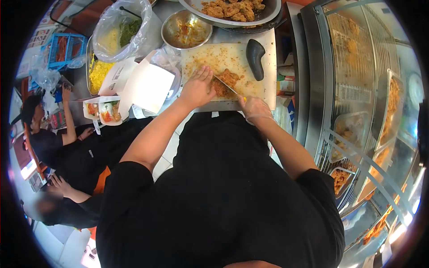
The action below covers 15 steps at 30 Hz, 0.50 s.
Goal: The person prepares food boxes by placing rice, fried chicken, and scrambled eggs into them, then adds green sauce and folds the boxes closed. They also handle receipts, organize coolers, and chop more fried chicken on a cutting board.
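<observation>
Pressing on a piece of fried chicken (227,80), the left hand (196,89) is bare, its fingers (206,73) stretched out and laid against the meat rather than curled round it. The right hand (255,109) wears a clear glove, and its fingers are clenched on the yellow handle of a knife (227,85), whose blade runs up and to the left into the chicken, just beside the left fingertips. The chicken lies near the middle of a white cutting board (210,56) strewn with crumbs, at the near edge of the bench (223,106).

A dark curved object (255,56) rests on the board's right part, close to the chicken but apart from it; I cannot tell what it is. Beyond the board stand a metal bowl (186,29) smeared with sauce and a large dish of fried pieces (232,9). To the left of the left wrist an open white carton (145,85) crowds the board's corner. Further left are a tray of yellow shreds (100,73), a bag-lined tub (121,29) holding greens, small filled cups (105,111) and a blue basket (67,47). A glass-fronted warming cabinet (357,89) with trays of fried food stands close on the right, beside the right forearm. Two other people in black (58,147) are at the far left, one with a raised arm (69,118).
</observation>
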{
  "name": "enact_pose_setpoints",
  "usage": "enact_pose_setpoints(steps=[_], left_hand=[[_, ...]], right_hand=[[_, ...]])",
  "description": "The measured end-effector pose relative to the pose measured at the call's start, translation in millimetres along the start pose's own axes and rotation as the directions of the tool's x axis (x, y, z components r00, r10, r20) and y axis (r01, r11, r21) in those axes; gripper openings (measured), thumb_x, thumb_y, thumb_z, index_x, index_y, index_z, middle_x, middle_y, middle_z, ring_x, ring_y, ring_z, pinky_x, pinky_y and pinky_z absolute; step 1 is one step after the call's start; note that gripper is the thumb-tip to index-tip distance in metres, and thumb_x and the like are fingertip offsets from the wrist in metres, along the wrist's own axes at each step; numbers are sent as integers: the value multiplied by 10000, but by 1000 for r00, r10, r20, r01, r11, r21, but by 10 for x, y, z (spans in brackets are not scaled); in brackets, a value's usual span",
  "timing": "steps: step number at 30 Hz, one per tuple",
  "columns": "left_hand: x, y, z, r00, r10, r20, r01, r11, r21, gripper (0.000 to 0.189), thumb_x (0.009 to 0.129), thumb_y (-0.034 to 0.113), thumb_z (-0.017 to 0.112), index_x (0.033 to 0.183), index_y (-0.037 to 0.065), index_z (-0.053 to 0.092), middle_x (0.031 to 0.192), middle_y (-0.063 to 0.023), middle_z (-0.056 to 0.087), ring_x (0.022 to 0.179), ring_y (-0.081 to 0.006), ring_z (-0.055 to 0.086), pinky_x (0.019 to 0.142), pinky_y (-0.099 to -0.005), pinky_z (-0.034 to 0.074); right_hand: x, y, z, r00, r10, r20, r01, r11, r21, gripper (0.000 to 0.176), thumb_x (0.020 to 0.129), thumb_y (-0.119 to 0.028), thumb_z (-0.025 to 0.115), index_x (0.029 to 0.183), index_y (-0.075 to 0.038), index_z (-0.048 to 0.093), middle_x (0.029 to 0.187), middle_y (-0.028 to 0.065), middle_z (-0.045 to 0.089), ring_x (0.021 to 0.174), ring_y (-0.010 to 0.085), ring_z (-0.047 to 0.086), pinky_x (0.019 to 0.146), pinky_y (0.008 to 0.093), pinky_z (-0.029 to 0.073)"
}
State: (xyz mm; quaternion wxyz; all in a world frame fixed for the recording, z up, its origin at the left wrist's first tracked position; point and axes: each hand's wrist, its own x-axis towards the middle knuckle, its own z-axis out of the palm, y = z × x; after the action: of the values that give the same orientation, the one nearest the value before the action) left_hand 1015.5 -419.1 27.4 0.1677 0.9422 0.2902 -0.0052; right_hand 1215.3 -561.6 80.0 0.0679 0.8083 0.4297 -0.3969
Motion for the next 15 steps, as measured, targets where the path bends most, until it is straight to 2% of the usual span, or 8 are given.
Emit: enact_pose_setpoints(steps=[3,8,10,11,13,15], left_hand=[[104,-7,-45,997,54,-55,-55,999,-4,622,892,330,521,1353,-85,482,1463,-242,426,1415,-343,339,1189,-431,227],[42,-140,-195,991,117,-59,-119,993,-26,610,891,325,519,1345,-81,495,1462,-239,430,1417,-334,338,1193,-422,216],[-63,-47,-375,990,99,-105,-108,991,-81,609,886,299,552,1347,-94,483,1457,-244,434,1408,-335,353,1183,-420,241],[-79,-57,-288,990,99,-100,-108,990,-91,609,886,299,552,1347,-94,483,1457,-244,434,1408,-335,353,1183,-420,241],[-106,-111,-96,986,127,-107,-134,989,-64,606,883,302,543,1336,-97,492,1441,-245,452,1398,-330,371,1181,-419,247],[30,-227,-55,993,110,-40,-112,993,-32,615,874,309,537,1335,-96,494,1445,-242,450,1394,-333,375,1184,-418,240]], right_hand=[[123,52,246,996,39,-75,-37,999,35,733,985,-583,328,919,36,715,957,301,667,964,434,651,858,497,505],[4,0,180,997,10,-76,-8,1000,17,709,993,-542,343,888,61,700,950,319,652,956,447,638,874,505,490],[-233,-91,159,980,-51,-192,73,991,112,688,991,-525,360,887,66,697,924,327,650,919,465,640,857,518,494],[-198,-84,249,982,-44,-185,65,992,110,688,991,-525,360,887,66,697,924,327,650,919,465,640,857,518,494],[-90,-112,493,986,71,-152,-62,996,64,683,990,-516,367,870,71,694,897,338,645,903,480,639,843,522,499],[-12,-172,472,989,68,-133,-59,996,73,685,988,-518,369,862,73,693,893,343,643,907,483,637,842,523,499]])
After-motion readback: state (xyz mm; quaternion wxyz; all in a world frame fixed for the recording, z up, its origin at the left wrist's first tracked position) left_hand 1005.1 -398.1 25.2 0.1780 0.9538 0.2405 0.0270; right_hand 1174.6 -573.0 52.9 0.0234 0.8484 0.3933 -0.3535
